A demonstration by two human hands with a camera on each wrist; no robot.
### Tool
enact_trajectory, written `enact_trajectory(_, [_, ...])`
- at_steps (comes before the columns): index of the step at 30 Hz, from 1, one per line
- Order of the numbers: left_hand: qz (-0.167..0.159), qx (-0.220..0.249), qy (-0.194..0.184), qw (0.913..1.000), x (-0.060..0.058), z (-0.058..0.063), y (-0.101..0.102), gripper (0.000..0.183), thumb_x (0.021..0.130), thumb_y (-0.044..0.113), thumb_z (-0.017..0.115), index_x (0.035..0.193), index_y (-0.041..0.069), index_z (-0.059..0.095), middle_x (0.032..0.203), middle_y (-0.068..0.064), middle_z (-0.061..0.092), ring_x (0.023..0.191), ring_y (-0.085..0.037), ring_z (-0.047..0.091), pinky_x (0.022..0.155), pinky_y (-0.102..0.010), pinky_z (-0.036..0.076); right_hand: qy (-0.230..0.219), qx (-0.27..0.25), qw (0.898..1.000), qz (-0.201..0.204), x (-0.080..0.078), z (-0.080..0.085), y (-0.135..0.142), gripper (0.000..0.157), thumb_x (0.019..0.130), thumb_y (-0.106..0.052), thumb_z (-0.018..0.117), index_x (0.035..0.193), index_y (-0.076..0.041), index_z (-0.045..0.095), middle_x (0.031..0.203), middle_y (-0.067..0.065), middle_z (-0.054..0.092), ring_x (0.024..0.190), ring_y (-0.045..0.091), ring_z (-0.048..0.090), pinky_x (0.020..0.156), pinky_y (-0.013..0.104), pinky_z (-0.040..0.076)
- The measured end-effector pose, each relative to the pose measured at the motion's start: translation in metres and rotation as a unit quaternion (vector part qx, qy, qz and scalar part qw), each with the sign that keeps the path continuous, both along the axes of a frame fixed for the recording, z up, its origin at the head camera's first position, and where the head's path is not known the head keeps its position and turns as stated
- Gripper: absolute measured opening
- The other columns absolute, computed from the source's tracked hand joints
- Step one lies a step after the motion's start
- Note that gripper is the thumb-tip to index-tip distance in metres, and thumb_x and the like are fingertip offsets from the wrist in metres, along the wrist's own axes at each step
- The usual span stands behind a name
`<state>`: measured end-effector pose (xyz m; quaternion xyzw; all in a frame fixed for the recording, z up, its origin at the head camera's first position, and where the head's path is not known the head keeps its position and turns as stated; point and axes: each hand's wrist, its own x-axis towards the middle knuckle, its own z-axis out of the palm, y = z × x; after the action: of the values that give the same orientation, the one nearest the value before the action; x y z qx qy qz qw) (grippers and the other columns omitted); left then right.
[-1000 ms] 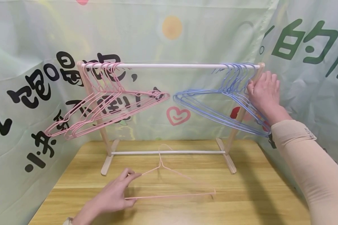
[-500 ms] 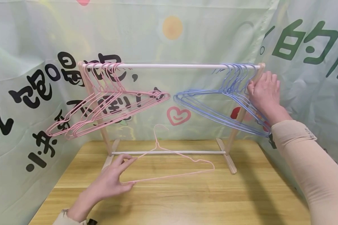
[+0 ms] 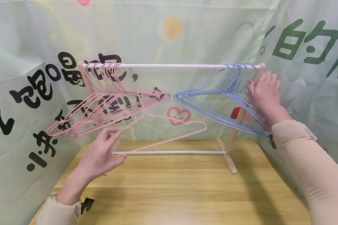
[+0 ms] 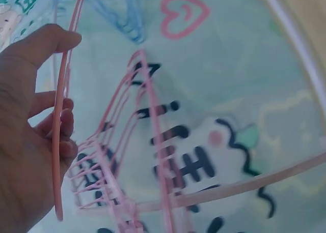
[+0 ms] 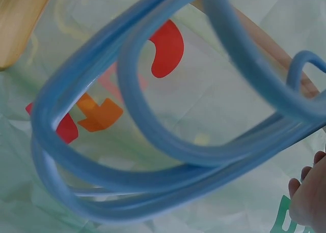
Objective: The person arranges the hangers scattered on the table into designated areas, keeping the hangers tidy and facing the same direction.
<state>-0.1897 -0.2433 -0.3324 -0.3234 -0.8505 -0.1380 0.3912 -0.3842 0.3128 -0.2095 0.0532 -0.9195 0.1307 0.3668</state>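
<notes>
My left hand (image 3: 99,156) holds a pink wire hanger (image 3: 169,140) by its left end, thumb at the bottom bar and fingers at the sloping shoulder. The hanger is raised in front of the rack, its hook overlapping the hung pink hangers (image 3: 118,90). In the left wrist view, the held hanger (image 4: 57,156) appears edge-on across the fingers. My right hand (image 3: 266,93) grips the top of the rack's right wooden post (image 3: 233,137), beside the blue hangers (image 3: 228,90). Close blue hanger ends (image 5: 178,156) fill the right wrist view, with part of the right hand (image 5: 308,197) at its edge.
The rack's white top rail (image 3: 169,66) carries pink hangers at the left and blue ones at the right, with a gap between. A lower white bar (image 3: 169,152) joins the feet. Wooden table (image 3: 171,193) beneath; a printed cloth (image 3: 208,37) hangs behind.
The left hand has lifted the pink hanger from low over the table up toward the rail, shifting it slightly left and tilting it. My right hand has stayed on the post.
</notes>
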Motion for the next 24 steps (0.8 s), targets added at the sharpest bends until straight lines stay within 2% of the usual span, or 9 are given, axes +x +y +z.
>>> enact_trajectory(6, [0.009, 0.012, 0.060, 0.9981, -0.003, 0.034, -0.004, 0.088, 0.068, 0.016, 0.085, 0.148, -0.002, 0.052, 0.129, -0.027, 0.054, 0.087, -0.029, 0.056, 0.064, -0.043, 0.051, 0.000, 0.001, 1.000, 0.000, 0.000, 0.000, 0.000, 0.042, 0.103, -0.027, 0.038, 0.100, 0.015, 0.043, 0.099, 0.029, 0.036, 0.096, 0.049, 0.032, 0.082, 0.060, 0.029])
enact_trajectory(10, [0.039, 0.009, 0.099, 0.9942, -0.007, 0.051, -0.004, 0.091, 0.065, 0.013, 0.089, 0.147, -0.002, 0.054, 0.128, -0.029, 0.054, 0.084, -0.034, 0.056, 0.057, -0.045, 0.048, -0.001, -0.001, 1.000, 0.001, 0.001, 0.001, 0.000, 0.042, 0.103, -0.027, 0.038, 0.100, 0.015, 0.043, 0.099, 0.028, 0.036, 0.096, 0.049, 0.032, 0.083, 0.060, 0.029])
enact_trajectory(13, [0.071, -0.004, 0.115, 0.9908, -0.010, 0.062, -0.005, 0.093, 0.064, 0.010, 0.091, 0.148, -0.001, 0.053, 0.129, -0.029, 0.054, 0.085, -0.037, 0.055, 0.056, -0.046, 0.047, -0.001, -0.001, 1.000, 0.001, 0.001, 0.001, 0.000, 0.042, 0.103, -0.027, 0.037, 0.100, 0.014, 0.042, 0.099, 0.028, 0.036, 0.096, 0.048, 0.032, 0.082, 0.060, 0.029])
enact_trajectory(18, [0.104, -0.025, 0.115, 0.9876, -0.016, 0.072, -0.009, 0.092, 0.066, 0.006, 0.092, 0.148, -0.002, 0.052, 0.127, -0.030, 0.054, 0.087, -0.041, 0.055, 0.062, -0.050, 0.049, 0.002, 0.000, 1.000, 0.002, 0.002, 0.001, 0.000, 0.041, 0.102, -0.026, 0.037, 0.101, 0.015, 0.042, 0.099, 0.028, 0.036, 0.096, 0.049, 0.032, 0.082, 0.060, 0.030])
enact_trajectory(24, [0.127, -0.036, 0.088, 0.9872, -0.022, 0.073, -0.015, 0.090, 0.067, 0.005, 0.093, 0.147, -0.003, 0.052, 0.127, -0.031, 0.053, 0.088, -0.041, 0.055, 0.068, -0.052, 0.050, 0.003, -0.001, 1.000, 0.004, 0.000, 0.000, 0.001, 0.042, 0.103, -0.027, 0.037, 0.102, 0.015, 0.043, 0.101, 0.029, 0.036, 0.098, 0.050, 0.032, 0.084, 0.061, 0.029])
